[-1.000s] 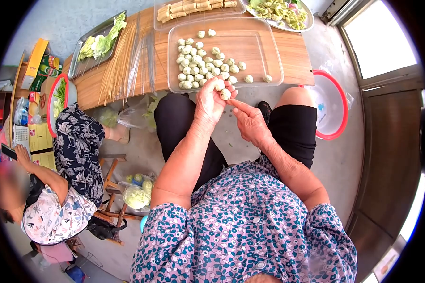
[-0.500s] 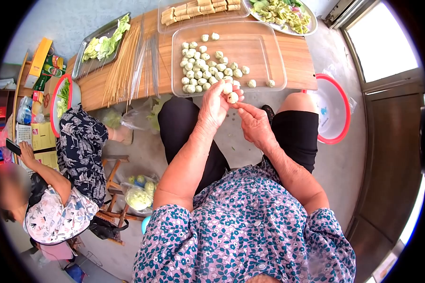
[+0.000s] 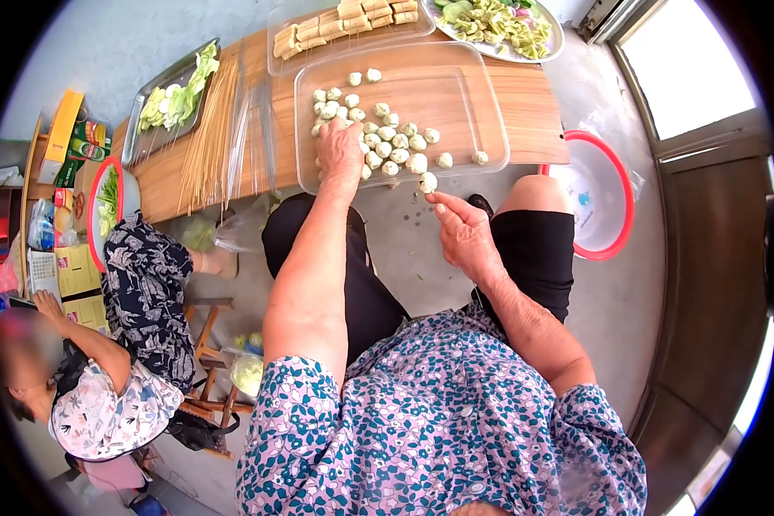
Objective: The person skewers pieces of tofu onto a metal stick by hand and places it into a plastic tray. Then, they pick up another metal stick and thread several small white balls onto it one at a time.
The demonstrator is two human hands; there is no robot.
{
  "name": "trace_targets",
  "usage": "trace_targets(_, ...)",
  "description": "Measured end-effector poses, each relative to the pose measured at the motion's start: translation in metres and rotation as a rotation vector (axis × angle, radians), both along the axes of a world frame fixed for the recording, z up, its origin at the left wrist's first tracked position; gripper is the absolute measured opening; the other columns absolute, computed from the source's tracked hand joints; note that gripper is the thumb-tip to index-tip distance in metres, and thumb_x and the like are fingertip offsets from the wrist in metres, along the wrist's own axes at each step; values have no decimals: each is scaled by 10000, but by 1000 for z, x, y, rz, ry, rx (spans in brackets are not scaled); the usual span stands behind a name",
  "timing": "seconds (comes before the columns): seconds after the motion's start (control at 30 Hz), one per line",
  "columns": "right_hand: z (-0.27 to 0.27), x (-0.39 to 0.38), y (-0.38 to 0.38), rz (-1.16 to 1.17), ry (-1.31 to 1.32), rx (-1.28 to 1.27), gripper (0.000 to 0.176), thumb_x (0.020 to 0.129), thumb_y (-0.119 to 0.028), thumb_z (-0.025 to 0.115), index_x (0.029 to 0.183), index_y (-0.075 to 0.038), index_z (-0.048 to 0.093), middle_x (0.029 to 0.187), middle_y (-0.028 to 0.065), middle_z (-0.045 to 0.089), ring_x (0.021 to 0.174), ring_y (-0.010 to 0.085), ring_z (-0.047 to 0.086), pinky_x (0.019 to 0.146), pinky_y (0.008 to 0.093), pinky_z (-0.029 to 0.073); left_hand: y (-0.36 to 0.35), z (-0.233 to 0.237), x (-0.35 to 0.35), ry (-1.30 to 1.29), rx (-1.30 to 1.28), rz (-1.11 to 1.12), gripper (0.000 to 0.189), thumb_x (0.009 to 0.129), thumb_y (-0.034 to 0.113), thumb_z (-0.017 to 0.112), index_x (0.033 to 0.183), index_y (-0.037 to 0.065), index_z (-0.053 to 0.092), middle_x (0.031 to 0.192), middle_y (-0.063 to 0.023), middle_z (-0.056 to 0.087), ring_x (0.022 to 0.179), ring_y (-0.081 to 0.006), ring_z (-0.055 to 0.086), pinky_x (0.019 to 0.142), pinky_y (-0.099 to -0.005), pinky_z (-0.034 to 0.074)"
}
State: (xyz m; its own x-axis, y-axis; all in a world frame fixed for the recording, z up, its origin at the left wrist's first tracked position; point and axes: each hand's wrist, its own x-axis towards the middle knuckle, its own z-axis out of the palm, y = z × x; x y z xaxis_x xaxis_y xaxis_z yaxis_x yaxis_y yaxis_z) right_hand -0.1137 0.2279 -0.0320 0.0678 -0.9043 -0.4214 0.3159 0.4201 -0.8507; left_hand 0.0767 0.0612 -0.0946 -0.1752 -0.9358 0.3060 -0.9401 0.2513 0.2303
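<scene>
A clear plastic tray on the wooden table holds many pale green-flecked balls. My left hand reaches over the tray's near left part, down among the balls. Its fingers point downward and are mostly hidden behind the back of the hand. My right hand is closed in a pinch in front of the tray, above my lap. It grips a thin skewer, largely hidden by the fingers, with a ball just beyond the fingertips.
Loose bamboo skewers lie left of the tray, beside a metal tray of cut vegetables. Rolled pieces and a plate of greens stand behind. Red-rimmed basins flank the table. Another person sits at left.
My left hand has left the balls by my right hand and moved left into the tray. The right hand keeps its pinch, nearly in place. The view has shifted slightly.
</scene>
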Motion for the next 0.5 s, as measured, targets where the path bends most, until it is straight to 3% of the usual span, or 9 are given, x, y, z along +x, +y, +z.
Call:
trace_targets(0.17, -2, -3, 3, 1, 1, -6, 274, 941, -178, 480, 1159, -29, 551, 497, -70, 332, 376, 35, 263, 323, 213, 242, 0, -5, 2, 61, 17, 86, 303, 667, 31, 604, 931, 171, 655, 887, -94, 547, 920, -314, 509, 783, -395, 449)
trace_targets(0.27, -2, -3, 5, 14, 6, -20, 273, 942, -180, 479, 1159, -33, 555, 499, -70, 331, 378, 33, 263, 327, 212, 245, 4, -6, 3, 255, -55, 27, 220, 730, 27, 606, 921, 127, 652, 901, -71, 569, 856, -270, 553, 727, -349, 471)
trace_targets(0.33, -1, -3, 5, 25, 5, -29, 271, 942, -180, 479, 1157, -34, 558, 500, -71, 329, 380, 33, 262, 330, 211, 245, 14, 10, -1, 1193, 425, 33, 173, 827, 55, 583, 998, 71, 609, 937, -52, 584, 804, -207, 586, 687, -292, 487)
trace_targets(0.37, 0, -3, 6, 44, 21, -46, 269, 944, -182, 478, 1156, -39, 561, 504, -75, 328, 384, 30, 261, 335, 210, 243, 22, 19, -2, 1191, 420, 36, 173, 827, 55, 583, 998, 71, 609, 937, -52, 584, 804, -207, 586, 687, -292, 487)
trace_targets(0.43, 0, -2, 7, 72, 30, -67, 267, 945, -184, 476, 1155, -43, 564, 507, -78, 326, 388, 27, 260, 339, 209, 241, 40, 36, -3, 1719, 643, -19, 283, 887, 98, 543, 1159, 27, 508, 1004, -76, 579, 861, -160, 580, 725, -264, 490)
trace_targets(0.5, 2, -1, 8, 107, -18, -71, 260, 947, -177, 477, 1154, -49, 568, 521, -91, 329, 396, 18, 269, 353, 206, 239, 48, 43, -1, 1817, 674, -31, 296, 890, 108, 544, 1170, 29, 493, 1011, -91, 580, 859, -177, 584, 730, -277, 498)
